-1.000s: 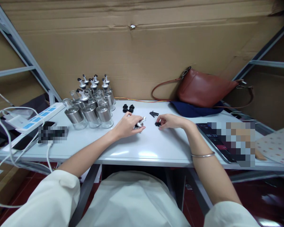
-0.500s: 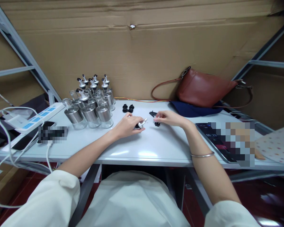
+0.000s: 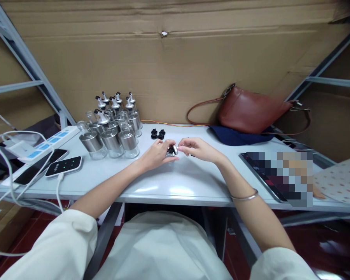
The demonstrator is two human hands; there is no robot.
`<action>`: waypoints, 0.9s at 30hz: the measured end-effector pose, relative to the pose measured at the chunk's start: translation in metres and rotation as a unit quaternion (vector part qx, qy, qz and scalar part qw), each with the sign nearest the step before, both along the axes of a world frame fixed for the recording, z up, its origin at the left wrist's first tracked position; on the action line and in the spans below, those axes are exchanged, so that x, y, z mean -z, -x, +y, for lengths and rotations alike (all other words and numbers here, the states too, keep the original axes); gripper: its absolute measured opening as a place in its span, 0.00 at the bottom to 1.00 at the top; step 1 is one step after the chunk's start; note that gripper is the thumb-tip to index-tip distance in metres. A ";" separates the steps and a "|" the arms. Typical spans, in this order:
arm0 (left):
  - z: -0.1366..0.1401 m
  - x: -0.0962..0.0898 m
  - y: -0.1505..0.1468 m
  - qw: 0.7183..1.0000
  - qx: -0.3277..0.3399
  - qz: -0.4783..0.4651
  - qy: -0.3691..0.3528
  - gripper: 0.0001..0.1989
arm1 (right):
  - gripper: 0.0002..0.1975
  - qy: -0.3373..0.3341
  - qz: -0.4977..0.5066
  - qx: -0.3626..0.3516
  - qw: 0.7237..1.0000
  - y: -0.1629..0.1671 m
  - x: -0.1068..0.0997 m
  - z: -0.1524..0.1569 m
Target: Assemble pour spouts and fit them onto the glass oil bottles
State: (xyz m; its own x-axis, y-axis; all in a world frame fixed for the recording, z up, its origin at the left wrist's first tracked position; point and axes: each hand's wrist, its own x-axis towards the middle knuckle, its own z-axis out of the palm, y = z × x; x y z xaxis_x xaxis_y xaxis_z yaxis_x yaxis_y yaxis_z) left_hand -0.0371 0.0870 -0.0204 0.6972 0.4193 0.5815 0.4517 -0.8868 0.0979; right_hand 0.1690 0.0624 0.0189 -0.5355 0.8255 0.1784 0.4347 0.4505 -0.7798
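My left hand (image 3: 156,155) is closed around a silver-and-black bottle pourer (image 3: 172,150), held just above the white table (image 3: 163,179). At the pourer's right end, my right hand (image 3: 198,148) has its thumb and forefinger pinched together; whatever sits between the fingertips is too small to make out. Beyond my left hand lie several black stoppers (image 3: 158,134). Small black parts lie mostly hidden behind my right hand. To the left stands a group of glass-and-steel bottles (image 3: 128,140), several with pourers (image 3: 101,116) fitted and others with bare necks.
A brown handbag (image 3: 247,111) rests on dark blue cloth (image 3: 230,136) at the back right. Right of my arm lies a tablet (image 3: 262,177), partly blurred out. A power strip (image 3: 51,144), phone (image 3: 39,169), small white device (image 3: 64,166) and cables occupy the left side.
My right hand has moved left from the small black parts to the pourer. The pourer has turned in my left hand, its spout now hidden by the right fingers.
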 end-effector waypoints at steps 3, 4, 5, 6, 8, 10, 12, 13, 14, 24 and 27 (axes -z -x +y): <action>0.000 -0.003 0.001 1.000 -0.001 -0.012 -0.018 0.17 | 0.22 -0.014 0.006 0.007 1.000 -0.001 -0.001 0.000; -0.001 -0.004 0.001 1.000 -0.006 -0.014 -0.024 0.16 | 0.22 -0.019 0.007 0.010 1.000 -0.002 -0.001 0.000; -0.001 -0.005 0.001 0.999 -0.012 -0.013 -0.031 0.16 | 0.23 -0.023 0.008 0.013 1.000 -0.002 0.000 0.001; -0.001 -0.007 0.001 0.999 -0.019 -0.014 -0.038 0.15 | 0.23 -0.026 0.011 0.014 1.000 -0.002 0.000 0.001; -0.001 -0.008 0.002 0.998 -0.034 -0.019 -0.054 0.15 | 0.23 -0.025 0.020 0.013 0.999 -0.001 -0.001 0.001; -0.001 -0.009 0.002 0.997 -0.042 -0.026 -0.063 0.15 | 0.24 -0.011 0.028 0.007 1.000 0.001 -0.003 -0.001; -0.001 -0.007 0.001 0.997 -0.038 -0.025 -0.062 0.15 | 0.25 0.016 0.034 -0.005 0.999 0.002 -0.006 -0.003; -0.001 -0.007 0.001 0.998 -0.032 -0.020 -0.059 0.15 | 0.25 0.030 0.038 -0.013 0.999 0.003 -0.007 -0.003; -0.001 -0.006 0.000 0.998 -0.026 -0.014 -0.057 0.16 | 0.25 0.041 0.043 -0.022 0.998 0.003 -0.008 -0.004; -0.010 -0.020 0.001 0.992 -0.058 -0.004 -0.112 0.22 | 0.21 0.116 0.197 -0.103 0.968 0.014 0.010 -0.012; -0.012 -0.024 -0.001 0.995 -0.065 -0.025 -0.077 0.22 | 0.22 0.056 0.178 -0.056 0.981 0.017 0.011 -0.020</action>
State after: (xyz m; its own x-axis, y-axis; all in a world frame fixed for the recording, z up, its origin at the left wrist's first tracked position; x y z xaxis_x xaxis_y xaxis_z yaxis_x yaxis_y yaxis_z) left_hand -0.0360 0.0747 0.0040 0.6121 0.4062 0.6785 0.5607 -0.8279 -0.0102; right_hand 0.1518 0.0420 0.0084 -0.5445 0.7901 0.2815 0.0786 0.3823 -0.9207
